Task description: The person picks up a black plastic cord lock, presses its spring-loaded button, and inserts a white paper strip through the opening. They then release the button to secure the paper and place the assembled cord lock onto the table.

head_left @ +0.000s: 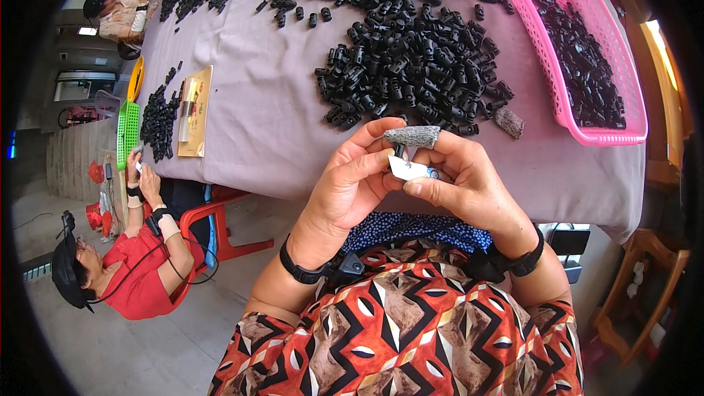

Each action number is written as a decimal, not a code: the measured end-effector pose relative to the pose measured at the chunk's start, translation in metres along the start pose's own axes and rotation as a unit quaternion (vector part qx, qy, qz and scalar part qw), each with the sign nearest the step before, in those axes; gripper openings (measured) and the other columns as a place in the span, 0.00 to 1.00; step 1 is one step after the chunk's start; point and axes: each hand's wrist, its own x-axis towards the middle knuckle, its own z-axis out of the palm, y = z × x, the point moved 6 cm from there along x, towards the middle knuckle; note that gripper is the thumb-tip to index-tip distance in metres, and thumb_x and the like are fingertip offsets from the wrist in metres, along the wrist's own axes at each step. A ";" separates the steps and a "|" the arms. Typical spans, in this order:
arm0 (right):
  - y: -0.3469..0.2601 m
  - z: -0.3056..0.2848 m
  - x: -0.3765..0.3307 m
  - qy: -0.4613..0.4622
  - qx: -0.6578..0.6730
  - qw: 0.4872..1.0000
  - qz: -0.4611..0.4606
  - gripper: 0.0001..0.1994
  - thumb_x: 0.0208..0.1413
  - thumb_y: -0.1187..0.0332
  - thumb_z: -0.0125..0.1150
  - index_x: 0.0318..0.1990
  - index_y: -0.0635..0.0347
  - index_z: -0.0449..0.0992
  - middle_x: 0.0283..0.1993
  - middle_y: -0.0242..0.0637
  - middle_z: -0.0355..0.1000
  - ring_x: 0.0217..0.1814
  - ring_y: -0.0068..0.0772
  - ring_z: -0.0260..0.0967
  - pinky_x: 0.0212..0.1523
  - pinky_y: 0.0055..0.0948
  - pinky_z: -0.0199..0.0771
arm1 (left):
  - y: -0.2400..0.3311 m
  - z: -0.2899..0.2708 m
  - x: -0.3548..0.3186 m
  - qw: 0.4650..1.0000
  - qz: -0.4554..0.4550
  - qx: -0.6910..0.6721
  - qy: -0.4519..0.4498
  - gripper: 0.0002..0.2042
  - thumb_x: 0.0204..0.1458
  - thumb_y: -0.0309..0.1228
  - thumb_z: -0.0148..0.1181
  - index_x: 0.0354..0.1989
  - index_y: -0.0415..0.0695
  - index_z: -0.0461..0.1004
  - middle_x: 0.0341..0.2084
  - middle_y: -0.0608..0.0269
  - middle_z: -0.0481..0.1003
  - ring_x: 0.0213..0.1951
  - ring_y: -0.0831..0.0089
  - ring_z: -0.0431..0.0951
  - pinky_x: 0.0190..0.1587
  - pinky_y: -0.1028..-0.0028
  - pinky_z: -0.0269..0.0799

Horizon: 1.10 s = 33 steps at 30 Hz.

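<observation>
My left hand (341, 180) and my right hand (477, 180) meet in front of me at the table's near edge. Between the fingertips of both is a small white piece (408, 169) with blue marks at one end. A small black plastic part (399, 151) shows just above it, against my left fingers; most of it is hidden. A grey knitted finger sleeve (412, 136) covers my right index finger. Right beyond my hands lies a heap of small black cylindrical plastic parts (411, 66), like cord locks.
A pink basket (636, 133) of black parts stands at the right. Another grey finger sleeve (509, 122) lies beside the heap. At left are a tan card pack (194, 114), a green basket (127, 132) and a seated co-worker in red (150, 282); another person (121, 11) sits farther away.
</observation>
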 end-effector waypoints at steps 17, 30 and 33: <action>-0.004 0.002 0.000 0.013 -0.001 0.998 -0.056 0.23 0.54 0.74 0.61 0.57 0.66 0.64 0.35 0.28 0.70 0.37 0.14 0.66 0.39 0.16 0.67 | -0.001 0.002 0.001 0.999 0.025 -0.034 -0.009 0.19 0.54 0.23 0.54 0.55 0.42 0.64 0.42 0.61 0.73 0.40 0.74 0.76 0.41 0.77 0.77; 0.001 0.002 0.001 -0.027 0.018 0.999 -0.014 0.23 0.53 0.73 0.62 0.55 0.68 0.63 0.34 0.28 0.71 0.38 0.16 0.67 0.39 0.18 0.68 | -0.002 0.004 0.000 1.000 -0.004 0.012 0.001 0.28 0.48 0.32 0.62 0.59 0.42 0.61 0.39 0.61 0.71 0.45 0.71 0.72 0.50 0.69 0.71; -0.002 0.001 0.001 -0.037 0.029 0.999 0.014 0.23 0.53 0.72 0.62 0.55 0.68 0.64 0.34 0.27 0.70 0.37 0.14 0.66 0.38 0.17 0.66 | -0.002 0.005 -0.001 1.000 -0.001 0.015 0.007 0.27 0.49 0.31 0.61 0.58 0.41 0.61 0.38 0.61 0.70 0.44 0.71 0.72 0.49 0.70 0.71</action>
